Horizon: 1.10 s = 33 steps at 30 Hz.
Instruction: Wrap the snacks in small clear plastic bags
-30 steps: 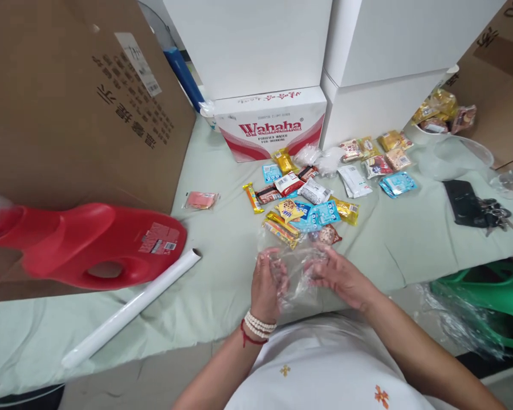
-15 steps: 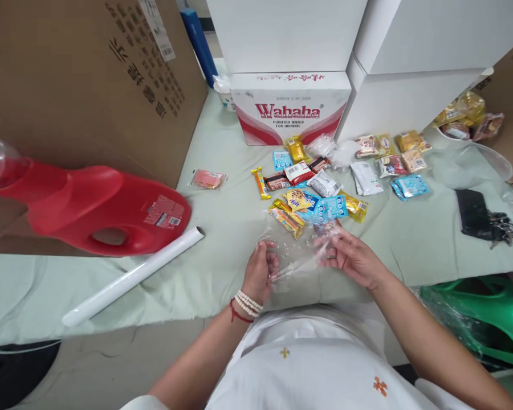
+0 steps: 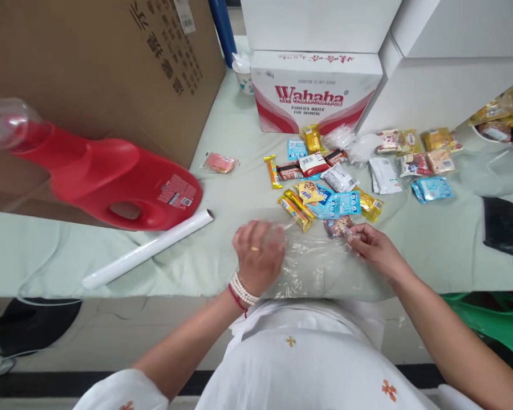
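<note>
A clear plastic bag (image 3: 312, 265) lies flat along the front of the cloth-covered table. My left hand (image 3: 259, 249) is palm down over its left end, fingers apart and somewhat blurred. At the bag's upper right corner my right hand (image 3: 374, 249) pinches thin clear plastic between thumb and fingers. Against those fingertips lies a brown cookie packet (image 3: 337, 226); whether it is also gripped I cannot tell. Just beyond the bag are yellow snack bars (image 3: 297, 209), a light blue packet (image 3: 344, 204), a gold packet (image 3: 370, 205) and a silver packet (image 3: 338, 178).
To the left, a red detergent bottle (image 3: 154, 191) and a white tube (image 3: 149, 249) lie near a large cardboard box (image 3: 89, 68). A Wahaha carton (image 3: 316, 94) stands behind the snacks. More packets (image 3: 431, 189), a clear lid (image 3: 491, 171) and a black pouch (image 3: 502, 222) are at right.
The bag, earlier lifted between both hands, now lies flat on the table. My left hand has turned palm down over it. The brown packet shows more clearly beside my right fingertips.
</note>
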Each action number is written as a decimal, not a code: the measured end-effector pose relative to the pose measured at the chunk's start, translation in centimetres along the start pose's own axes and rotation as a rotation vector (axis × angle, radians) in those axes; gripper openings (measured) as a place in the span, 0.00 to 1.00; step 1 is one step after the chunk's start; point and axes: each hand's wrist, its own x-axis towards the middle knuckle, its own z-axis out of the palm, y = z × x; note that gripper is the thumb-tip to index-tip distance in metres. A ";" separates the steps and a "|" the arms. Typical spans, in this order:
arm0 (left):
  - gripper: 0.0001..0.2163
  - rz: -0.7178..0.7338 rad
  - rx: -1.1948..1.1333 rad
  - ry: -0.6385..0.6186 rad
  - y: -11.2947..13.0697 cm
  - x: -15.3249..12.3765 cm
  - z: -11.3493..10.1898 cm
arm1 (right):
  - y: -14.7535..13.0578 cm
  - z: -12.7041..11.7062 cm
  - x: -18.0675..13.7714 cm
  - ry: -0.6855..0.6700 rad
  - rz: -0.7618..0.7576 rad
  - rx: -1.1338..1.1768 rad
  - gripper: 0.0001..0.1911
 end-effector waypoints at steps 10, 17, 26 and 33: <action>0.30 0.005 0.107 -0.464 -3.1 -1.6 0.4 | -2.8 -7.4 1.2 0.265 -0.176 -0.839 0.22; 0.22 0.073 -0.001 -0.039 -1.0 -2.8 0.2 | -14.3 5.7 10.5 0.225 -0.707 -1.128 0.13; 0.06 -0.242 -0.452 0.295 -2.2 1.8 -1.1 | -17.2 23.1 14.7 -0.157 -0.887 -1.175 0.16; 0.09 -0.671 -0.571 0.251 -8.3 2.7 -1.8 | -10.5 14.6 6.5 -0.614 -1.133 -1.111 0.11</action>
